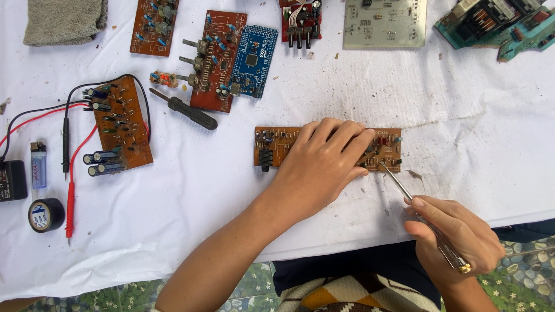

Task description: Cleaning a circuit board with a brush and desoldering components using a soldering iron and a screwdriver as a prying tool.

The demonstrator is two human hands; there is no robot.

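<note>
A long brown circuit board (277, 144) lies on the white cloth (202, 190) in the middle. My left hand (321, 164) lies flat over its centre, fingers spread toward the right end, pressing it down. My right hand (457, 234) holds a thin screwdriver with a clear handle (416, 208). Its metal tip touches the components at the board's lower right corner (384, 164).
Several other circuit boards lie along the far side, one blue (252, 60), plus a black-handled screwdriver (188, 110). At left sit a brown board with capacitors (121, 124), red and black probe leads (69, 196), a tape roll (46, 215), a lighter (38, 164) and a grey towel (65, 20).
</note>
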